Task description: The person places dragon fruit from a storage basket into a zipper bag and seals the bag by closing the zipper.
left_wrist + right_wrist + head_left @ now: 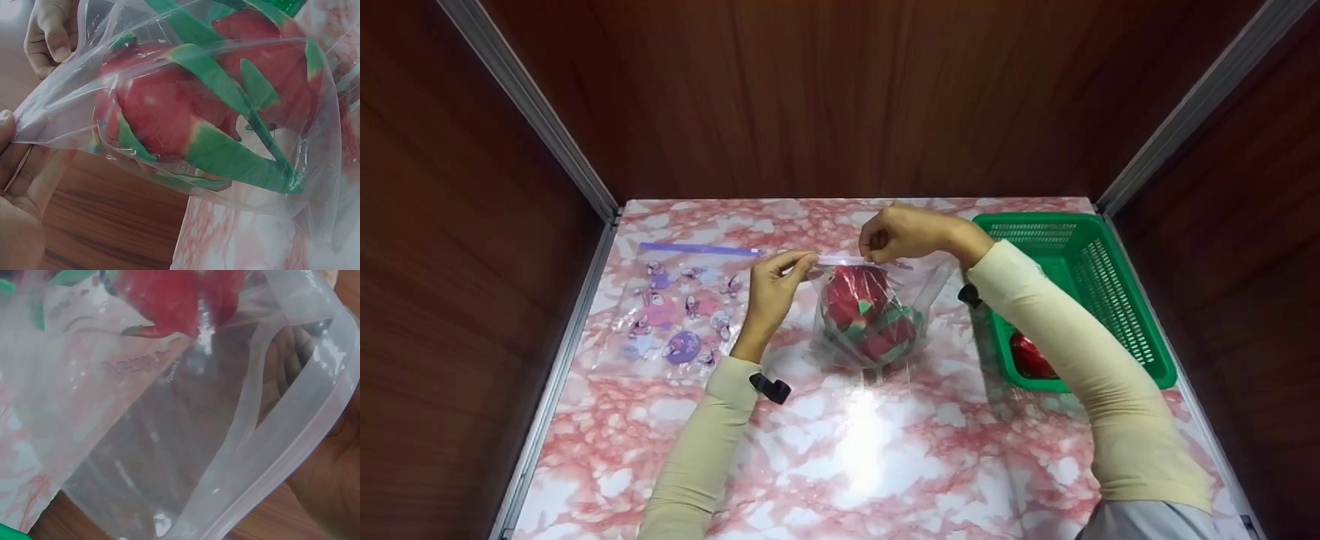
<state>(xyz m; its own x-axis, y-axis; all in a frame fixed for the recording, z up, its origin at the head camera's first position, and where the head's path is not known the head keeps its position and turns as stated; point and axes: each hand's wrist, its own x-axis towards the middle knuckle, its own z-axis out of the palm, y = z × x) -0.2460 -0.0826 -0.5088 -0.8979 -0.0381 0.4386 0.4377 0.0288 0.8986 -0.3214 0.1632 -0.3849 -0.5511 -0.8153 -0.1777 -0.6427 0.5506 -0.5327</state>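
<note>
A clear zip bag [840,352] holds two red dragon fruits with green scales. One dragon fruit [853,291] sits upper left and the other dragon fruit [891,334] lower right; both also fill the left wrist view. My left hand [772,289] pinches the bag's upper left corner between thumb and fingers. Along the same top edge, my right hand [904,231] pinches the pale zip strip [840,260] with curled fingers. In the right wrist view, the bag's mouth [253,433] gapes on the right hand's side, with part of that hand seen through the plastic.
Left of the bag, a flat zip bag [682,315] with purple cartoon prints and a purple zip lies on the marbled table [780,465]. A green basket [1155,337] stands at the right, a shiny red thing [1030,356] inside it. Brown panels enclose the table.
</note>
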